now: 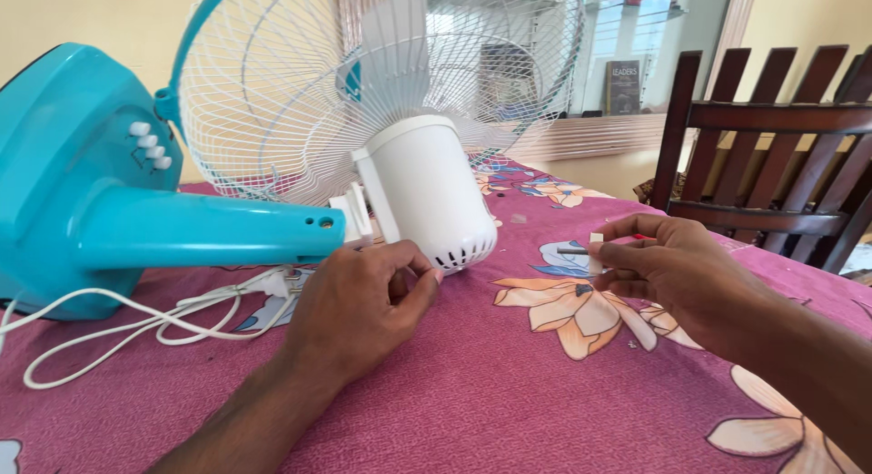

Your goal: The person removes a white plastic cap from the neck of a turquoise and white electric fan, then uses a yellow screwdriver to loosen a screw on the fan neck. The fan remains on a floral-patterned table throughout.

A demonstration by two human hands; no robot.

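Now my left hand (363, 301) pinches the bottom edge of the fan's white motor housing (427, 192), lying on the bench (472, 401); my right hand (672, 270) grips a small white clip (595, 253). Housing looks light, stiff, smooth; its vented rim seems the best hold.

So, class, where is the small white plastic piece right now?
In the head view, the small white plastic piece is pinched in the right hand, right of the white motor housing, above the floral tablecloth.
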